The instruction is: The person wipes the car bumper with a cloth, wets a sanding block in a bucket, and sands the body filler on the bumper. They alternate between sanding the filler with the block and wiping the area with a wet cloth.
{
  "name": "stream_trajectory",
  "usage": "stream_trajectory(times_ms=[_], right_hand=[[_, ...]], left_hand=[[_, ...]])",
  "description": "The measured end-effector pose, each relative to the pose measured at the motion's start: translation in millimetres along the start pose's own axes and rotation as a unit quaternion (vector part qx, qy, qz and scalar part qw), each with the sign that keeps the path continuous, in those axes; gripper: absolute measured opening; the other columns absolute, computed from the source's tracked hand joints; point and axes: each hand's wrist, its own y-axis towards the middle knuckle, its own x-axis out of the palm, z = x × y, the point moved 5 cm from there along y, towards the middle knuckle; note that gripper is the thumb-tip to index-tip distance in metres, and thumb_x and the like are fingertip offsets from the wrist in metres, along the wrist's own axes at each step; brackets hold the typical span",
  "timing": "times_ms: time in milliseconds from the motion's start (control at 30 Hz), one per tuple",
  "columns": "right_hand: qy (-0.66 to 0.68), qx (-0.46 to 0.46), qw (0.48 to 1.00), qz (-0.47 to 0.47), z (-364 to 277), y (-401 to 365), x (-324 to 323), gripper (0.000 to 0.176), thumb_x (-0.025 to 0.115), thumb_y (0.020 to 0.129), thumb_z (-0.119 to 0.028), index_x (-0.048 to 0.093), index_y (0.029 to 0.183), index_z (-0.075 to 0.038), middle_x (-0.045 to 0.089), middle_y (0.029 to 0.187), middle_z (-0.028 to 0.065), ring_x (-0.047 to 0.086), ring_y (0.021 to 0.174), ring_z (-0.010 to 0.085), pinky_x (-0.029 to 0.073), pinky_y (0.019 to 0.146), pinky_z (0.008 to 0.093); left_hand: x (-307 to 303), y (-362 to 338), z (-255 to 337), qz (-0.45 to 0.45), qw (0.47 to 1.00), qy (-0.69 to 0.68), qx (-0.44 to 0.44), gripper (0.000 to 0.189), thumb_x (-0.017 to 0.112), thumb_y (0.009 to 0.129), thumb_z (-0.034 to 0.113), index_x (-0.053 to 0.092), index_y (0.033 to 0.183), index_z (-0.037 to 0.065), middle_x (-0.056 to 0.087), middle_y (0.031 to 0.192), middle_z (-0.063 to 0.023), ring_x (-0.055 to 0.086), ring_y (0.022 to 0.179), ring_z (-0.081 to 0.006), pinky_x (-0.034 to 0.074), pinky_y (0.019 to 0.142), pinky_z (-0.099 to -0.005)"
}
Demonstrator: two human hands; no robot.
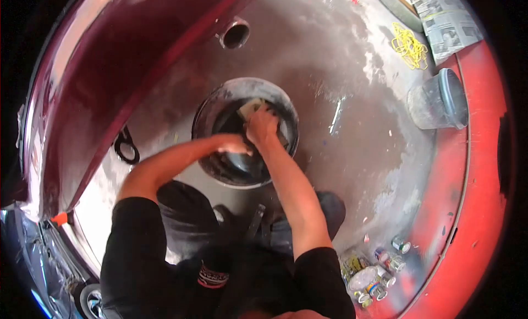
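Between my knees stands a round, stained bucket (265, 87) with dark liquid inside. My right hand (261, 125) reaches down into it, fingers closed on a pale yellowish sponge (252, 106) near the far inner wall. My left hand (234, 144) is over the near left part of the bucket, fingers stretched out toward the right, slightly blurred and holding nothing. Both forearms come in from below, the right one crossing the bucket's near right rim.
A maroon car panel (110, 60) curves along the left, with a black ring-ended object (127, 148) below it. A short pipe (236, 34) stands ahead. To the right are a grey bucket (437, 102), yellow cord (408, 46), a red panel (478, 170) and several cans (378, 289).
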Motion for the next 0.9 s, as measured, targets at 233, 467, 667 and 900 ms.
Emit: stream_trajectory(times_ms=[233, 467, 667, 900], right_hand=[[0.01, -0.036, 0.977, -0.212, 0, 6, 54, 0.054, 0.06, 0.097, -0.022, 0.056, 0.149, -0.008, 0.039, 0.162, 0.0282, 0.049, 0.142, 0.0473, 0.05, 0.107, 0.0605], [0.134, 0.013, 0.933, -0.335, 13, -9, 74, 0.044, 0.067, 0.084, -0.025, 0.077, 0.124, -0.008, 0.072, 0.129, 0.023, 0.069, 0.124, 0.0308, 0.053, 0.106, 0.0451], [0.701, 0.315, 0.585, -0.259, 25, -43, 29, 0.051, 0.064, 0.098, -0.052, 0.065, 0.125, -0.01, 0.07, 0.094, 0.0142, 0.071, 0.078, 0.0365, 0.059, 0.064, 0.0555], [0.773, 0.465, 0.423, -0.084, 10, -91, -45, 0.043, 0.064, 0.098, -0.051, 0.068, 0.126, -0.019, 0.072, 0.106, 0.0059, 0.07, 0.085, 0.0236, 0.055, 0.068, 0.0396]], left_hand=[[37, 83, -48, 0.012, 0.914, 0.395, 0.088, 0.056, 0.065, 0.092, 0.045, 0.073, 0.131, 0.005, 0.068, 0.136, -0.0196, 0.062, 0.128, -0.0361, 0.046, 0.112, -0.0479], [47, 161, -107, 0.13, 0.901, 0.36, 0.206, 0.041, 0.071, 0.087, 0.036, 0.078, 0.114, 0.007, 0.075, 0.118, -0.0201, 0.072, 0.11, -0.039, 0.057, 0.095, -0.0491], [-46, -60, 13, 0.104, 0.88, 0.429, 0.175, 0.038, 0.07, 0.086, 0.037, 0.08, 0.095, 0.001, 0.077, 0.099, -0.0217, 0.076, 0.094, -0.0374, 0.059, 0.085, -0.0479], [-172, -313, 157, 0.259, 0.902, 0.233, 0.256, 0.045, 0.081, 0.079, 0.049, 0.079, 0.099, 0.008, 0.077, 0.094, -0.0171, 0.076, 0.092, -0.0332, 0.058, 0.082, -0.0469]])
